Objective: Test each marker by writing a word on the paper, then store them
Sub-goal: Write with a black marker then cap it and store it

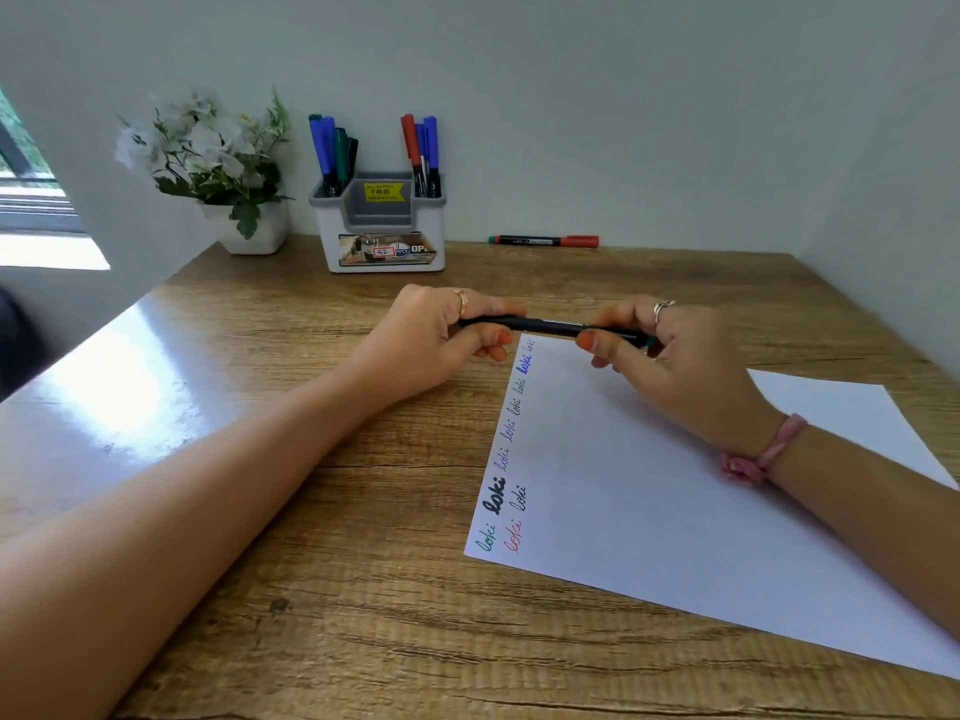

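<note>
Looks like a home or office study corner: wood-grain table (363, 589) against plain white walls, white-and-grey plastic marker organiser (382, 236), potted white flowers (208, 158), window (26, 179) at left.
</note>
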